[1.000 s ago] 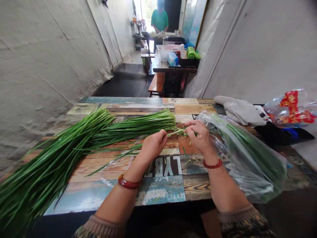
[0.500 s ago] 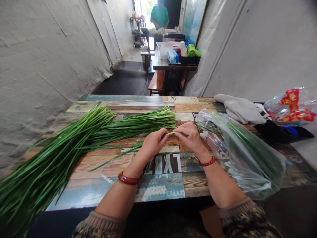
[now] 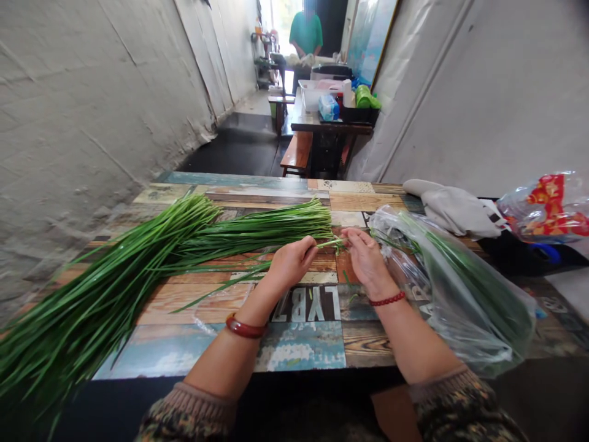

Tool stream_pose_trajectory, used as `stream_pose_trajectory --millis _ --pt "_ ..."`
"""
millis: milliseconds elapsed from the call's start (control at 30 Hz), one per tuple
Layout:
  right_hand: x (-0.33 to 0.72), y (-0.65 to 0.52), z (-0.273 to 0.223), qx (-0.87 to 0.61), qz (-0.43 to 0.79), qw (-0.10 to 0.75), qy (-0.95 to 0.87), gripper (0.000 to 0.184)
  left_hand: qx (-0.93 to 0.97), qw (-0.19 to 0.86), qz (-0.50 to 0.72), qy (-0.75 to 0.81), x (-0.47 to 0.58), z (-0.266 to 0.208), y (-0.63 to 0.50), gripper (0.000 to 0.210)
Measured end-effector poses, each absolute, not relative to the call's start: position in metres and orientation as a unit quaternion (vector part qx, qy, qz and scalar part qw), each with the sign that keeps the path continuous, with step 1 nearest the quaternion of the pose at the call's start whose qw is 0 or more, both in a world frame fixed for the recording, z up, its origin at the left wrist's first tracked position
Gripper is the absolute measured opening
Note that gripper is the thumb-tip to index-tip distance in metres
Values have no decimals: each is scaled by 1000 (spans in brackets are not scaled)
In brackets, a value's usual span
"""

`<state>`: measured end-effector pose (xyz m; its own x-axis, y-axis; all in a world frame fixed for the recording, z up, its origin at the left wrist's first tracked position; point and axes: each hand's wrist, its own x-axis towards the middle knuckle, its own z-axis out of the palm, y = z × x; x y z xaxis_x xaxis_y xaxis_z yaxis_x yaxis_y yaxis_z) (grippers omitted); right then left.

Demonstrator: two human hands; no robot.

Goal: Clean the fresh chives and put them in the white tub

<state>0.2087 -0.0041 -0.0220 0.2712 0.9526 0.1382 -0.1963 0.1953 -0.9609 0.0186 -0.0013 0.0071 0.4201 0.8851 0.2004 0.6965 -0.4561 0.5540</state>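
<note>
My left hand (image 3: 294,261) is closed round a few garlic chives (image 3: 328,244), whose pale stem ends stick out to the right and whose green leaves trail left below the wrist. My right hand (image 3: 365,255) pinches at the tips of those stems with thumb and fingers; a green shred hangs just beside them. Behind my left hand lies a bunch of garlic chives (image 3: 257,227), stem ends pointing right. A larger heap of chives (image 3: 124,264) spreads over the table's left side and hangs past its front edge.
A clear plastic bag (image 3: 478,307) with more chives in it lies on the right of the plank-patterned table (image 3: 184,344). Beyond it are a pale cloth cap (image 3: 453,205) and a red-printed plastic package (image 3: 547,205). Farther back, a person in green (image 3: 306,34) stands behind another table (image 3: 331,127).
My right fingers have slid a little to the right along the stems, so more stem shows between my hands. The whole view has shifted slightly.
</note>
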Motion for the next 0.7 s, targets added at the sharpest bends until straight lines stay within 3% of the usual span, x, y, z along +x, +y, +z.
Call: stream_pose_trajectory --millis 167,300,400,433,500,600,700 --pt "238 -3 -9 -458 370 682 -434 26 800 207 254 503 15 5 3 20" --pt "243 -8 -4 -511 241 506 -652 32 792 216 282 497 13 2 8 19" --pt "235 -12 -3 -505 137 384 -761 8 794 219 291 487 12 2 8 20" --pt "231 -13 -3 -500 121 376 -771 20 795 220 291 485 13 3 8 19" --pt "222 -14 -5 -493 129 389 -767 28 797 227 290 479 14 5 6 19" --pt "208 -15 -10 -489 206 438 -726 16 802 245 285 464 17 9 2 19" --pt "197 -14 -19 -504 313 473 -652 17 806 261 281 452 20 11 0 21"
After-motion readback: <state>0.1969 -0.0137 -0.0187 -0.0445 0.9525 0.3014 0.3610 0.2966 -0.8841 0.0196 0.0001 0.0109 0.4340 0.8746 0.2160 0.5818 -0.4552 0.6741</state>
